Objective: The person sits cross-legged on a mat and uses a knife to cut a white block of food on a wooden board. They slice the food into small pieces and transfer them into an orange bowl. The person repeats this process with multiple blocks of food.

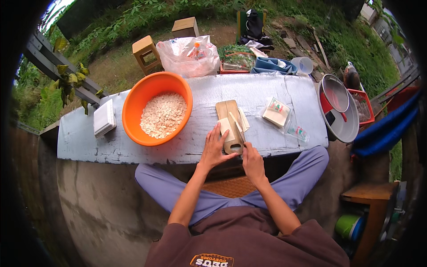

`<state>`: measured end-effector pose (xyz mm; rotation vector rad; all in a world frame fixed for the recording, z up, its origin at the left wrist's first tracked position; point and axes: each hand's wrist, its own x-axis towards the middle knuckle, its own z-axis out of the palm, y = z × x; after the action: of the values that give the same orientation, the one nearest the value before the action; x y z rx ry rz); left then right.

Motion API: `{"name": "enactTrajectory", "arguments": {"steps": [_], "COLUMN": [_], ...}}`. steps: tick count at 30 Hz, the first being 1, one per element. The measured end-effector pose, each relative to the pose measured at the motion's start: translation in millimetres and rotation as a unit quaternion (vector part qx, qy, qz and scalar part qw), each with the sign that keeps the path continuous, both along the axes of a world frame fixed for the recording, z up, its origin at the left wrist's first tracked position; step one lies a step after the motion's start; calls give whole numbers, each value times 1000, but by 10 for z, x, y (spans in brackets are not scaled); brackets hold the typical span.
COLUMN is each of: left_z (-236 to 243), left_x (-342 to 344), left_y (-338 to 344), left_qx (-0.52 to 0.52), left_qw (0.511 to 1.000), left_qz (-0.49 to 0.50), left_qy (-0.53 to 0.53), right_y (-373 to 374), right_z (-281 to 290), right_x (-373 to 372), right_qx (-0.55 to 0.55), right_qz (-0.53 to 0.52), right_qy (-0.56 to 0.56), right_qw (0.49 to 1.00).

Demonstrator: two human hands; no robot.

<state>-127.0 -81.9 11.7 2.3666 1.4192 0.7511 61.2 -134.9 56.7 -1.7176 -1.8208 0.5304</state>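
Note:
A wooden cutting board (227, 108) with a handle slot lies near the table's front edge. On it sits a small stack of pale wrapper sheets (227, 129). My left hand (215, 147) holds this stack down, fingers along its left side and thumb stretched toward the board's handle. My right hand (254, 161) is closed round the handle of a knife (240, 131); its blade points away from me, beside the stack's right edge. More pale strips (243, 119) lie at the board's right side. Left of the board, an orange basin (128, 116) holds many small pale pieces (163, 115).
An opened clear packet of square wrappers (276, 113) lies to the right, a white lidded box (104, 118) far left. Large metal bowls and a strainer (334, 92) stand beyond the right edge. A plastic bag (189, 57) and a wooden stool (146, 54) stand behind the silvery table (84, 146).

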Motion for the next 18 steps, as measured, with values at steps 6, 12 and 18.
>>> {"name": "enactTrajectory", "arguments": {"steps": [6,12,18], "left_z": [-19,-50,-40], "left_x": [61,136,114], "left_y": [84,297,424], "left_qx": [4,21,23], "left_qw": [1000,996,997], "left_qz": [22,82,73], "left_qy": [-9,-20,-25], "right_y": [429,701,789], "right_z": [121,135,92], "right_x": [-17,-191,-295], "right_qx": [-11,-60,-84], "right_qz": [-29,27,56], "right_qy": [-4,-63,-64], "right_qw": [1000,996,993]}}
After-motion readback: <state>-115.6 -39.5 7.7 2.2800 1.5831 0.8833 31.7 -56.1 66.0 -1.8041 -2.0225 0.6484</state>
